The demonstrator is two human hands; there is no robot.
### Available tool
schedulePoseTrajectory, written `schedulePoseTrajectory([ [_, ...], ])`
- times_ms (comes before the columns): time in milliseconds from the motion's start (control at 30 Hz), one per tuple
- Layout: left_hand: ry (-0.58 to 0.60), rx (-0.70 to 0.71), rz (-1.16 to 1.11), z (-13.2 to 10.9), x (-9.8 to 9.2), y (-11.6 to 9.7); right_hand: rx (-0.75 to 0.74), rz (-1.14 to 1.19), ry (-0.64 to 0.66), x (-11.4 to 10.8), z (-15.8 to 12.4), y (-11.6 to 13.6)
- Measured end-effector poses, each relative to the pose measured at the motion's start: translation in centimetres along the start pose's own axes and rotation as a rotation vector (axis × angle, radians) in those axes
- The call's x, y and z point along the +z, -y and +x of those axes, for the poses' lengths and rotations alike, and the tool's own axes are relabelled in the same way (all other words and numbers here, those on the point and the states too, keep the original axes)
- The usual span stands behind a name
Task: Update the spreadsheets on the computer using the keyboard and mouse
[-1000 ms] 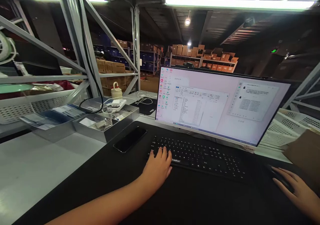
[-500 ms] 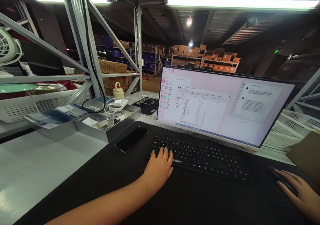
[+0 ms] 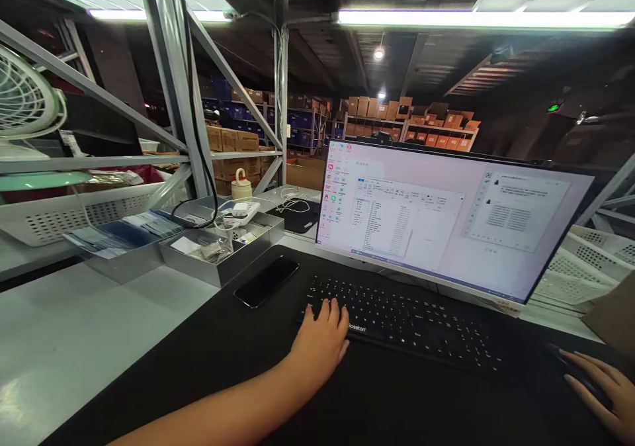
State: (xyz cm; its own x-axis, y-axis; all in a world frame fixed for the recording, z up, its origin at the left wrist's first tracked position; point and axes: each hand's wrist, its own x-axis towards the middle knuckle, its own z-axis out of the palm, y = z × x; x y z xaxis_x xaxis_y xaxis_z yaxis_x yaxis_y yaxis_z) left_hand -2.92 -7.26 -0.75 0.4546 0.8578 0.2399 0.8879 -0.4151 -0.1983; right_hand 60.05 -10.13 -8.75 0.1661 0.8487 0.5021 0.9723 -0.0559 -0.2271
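Observation:
My left hand [image 3: 321, 337] rests on the left end of a black keyboard [image 3: 397, 317], its fingers spread over the keys. At the right edge of the view, my right hand [image 3: 608, 393] is draped over a black computer mouse [image 3: 585, 376], thumb along its near side. Behind the keyboard stands a monitor [image 3: 446, 227], lit, with a file list window and a chat window on a pinkish desktop. A dark phone [image 3: 266, 280] lies left of the keyboard, apart from my left hand.
A black desk mat [image 3: 387, 406] covers this part of the white table [image 3: 89, 327]. Grey trays [image 3: 223, 270] with small items and a power strip [image 3: 241, 213] stand at the left, beside metal rack posts. White baskets [image 3: 575, 280] sit behind the monitor; boxed shelves fill the background.
The whole view has shifted slightly, so everything appears a little lower and farther right. Both hands keep their places on the keyboard and the mouse.

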Motion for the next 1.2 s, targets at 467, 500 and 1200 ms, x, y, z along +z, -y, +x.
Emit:
schedulePoseTrajectory([
  [467, 0.021, 0.000, -0.023, 0.0, -0.6, 0.0, -0.019, 0.133, 0.024, 0.2, 0.2, -0.3],
  [500, 0.020, 0.000, -0.023, 0.0, -0.6, 0.0, -0.018, 0.131, 0.026, 0.1, 0.2, -0.1],
  [1200, -0.004, -0.014, 0.046, 0.2, 0.9, 0.0, 0.075, 0.028, 0.003, -2.3, 0.1, 3.9],
])
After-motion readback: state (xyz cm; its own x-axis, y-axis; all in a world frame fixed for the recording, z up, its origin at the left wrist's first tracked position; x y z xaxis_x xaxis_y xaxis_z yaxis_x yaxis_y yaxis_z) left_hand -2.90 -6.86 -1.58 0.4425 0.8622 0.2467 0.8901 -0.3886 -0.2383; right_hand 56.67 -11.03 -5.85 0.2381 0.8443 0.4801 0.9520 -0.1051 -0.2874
